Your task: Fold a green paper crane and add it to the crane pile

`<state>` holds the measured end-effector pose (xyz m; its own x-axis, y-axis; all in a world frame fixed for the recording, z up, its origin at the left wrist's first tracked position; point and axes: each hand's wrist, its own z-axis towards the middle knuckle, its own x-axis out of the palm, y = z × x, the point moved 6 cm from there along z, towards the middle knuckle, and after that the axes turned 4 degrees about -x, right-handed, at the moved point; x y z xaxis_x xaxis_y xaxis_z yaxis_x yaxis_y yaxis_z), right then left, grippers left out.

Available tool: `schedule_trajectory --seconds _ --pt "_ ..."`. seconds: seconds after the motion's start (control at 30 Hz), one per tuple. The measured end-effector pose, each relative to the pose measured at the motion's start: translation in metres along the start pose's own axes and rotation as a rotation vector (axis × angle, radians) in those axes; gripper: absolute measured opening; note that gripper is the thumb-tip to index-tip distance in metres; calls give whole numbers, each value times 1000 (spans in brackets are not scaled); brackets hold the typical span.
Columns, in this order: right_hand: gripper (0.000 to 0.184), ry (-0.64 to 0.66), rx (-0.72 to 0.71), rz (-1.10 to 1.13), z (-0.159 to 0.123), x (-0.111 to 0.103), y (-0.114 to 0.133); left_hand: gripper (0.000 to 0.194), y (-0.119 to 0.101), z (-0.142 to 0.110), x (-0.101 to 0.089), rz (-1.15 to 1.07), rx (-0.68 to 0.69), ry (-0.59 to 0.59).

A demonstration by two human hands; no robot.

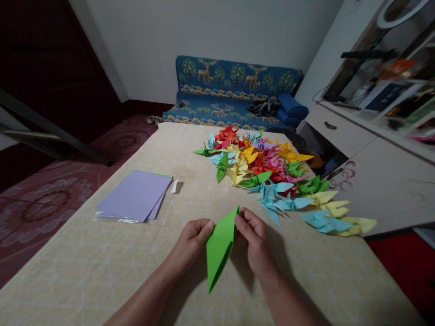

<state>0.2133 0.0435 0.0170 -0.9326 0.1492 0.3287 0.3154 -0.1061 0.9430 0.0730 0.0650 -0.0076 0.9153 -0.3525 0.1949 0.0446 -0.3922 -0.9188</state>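
Note:
A green sheet of paper [220, 246], folded into a long narrow diamond, is held upright over the table between both hands. My left hand [191, 241] pinches its left edge with the fingers closed on it. On the right edge near the top point, my right hand [254, 239] grips it with curled fingers. A big heap of folded paper cranes [268, 174] in many colours lies just beyond the hands, spreading to the right edge of the table.
A stack of lilac paper sheets [135, 196] in a clear wrapper lies at the left on the beige table [95, 267]. A blue patterned sofa [231, 93] stands behind the table. White cabinets [384, 181] line the right side.

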Motion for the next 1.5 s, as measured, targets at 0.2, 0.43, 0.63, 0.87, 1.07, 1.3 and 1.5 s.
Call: schedule_trajectory --seconds 0.2,0.43,0.63,0.87,1.07,1.3,1.5 --pt "19 -1 10 13 0 -3 -5 45 3 0 -1 -18 -10 14" --pt "21 6 23 4 -1 -2 -7 44 -2 -1 -1 -30 4 3" --pt "21 -43 15 -10 -1 -6 -8 46 -2 -4 1 -15 -3 -8" --pt "21 17 13 -31 -1 1 0 46 -3 -3 0 -5 7 -17" --pt "23 113 35 -71 -6 8 2 45 -7 -3 -1 -71 -3 -15" --pt "24 180 37 -37 -12 18 5 44 -8 -3 -2 -164 4 -15" --pt "22 207 39 -37 -15 18 4 42 -7 -3 -2 -201 7 -1"
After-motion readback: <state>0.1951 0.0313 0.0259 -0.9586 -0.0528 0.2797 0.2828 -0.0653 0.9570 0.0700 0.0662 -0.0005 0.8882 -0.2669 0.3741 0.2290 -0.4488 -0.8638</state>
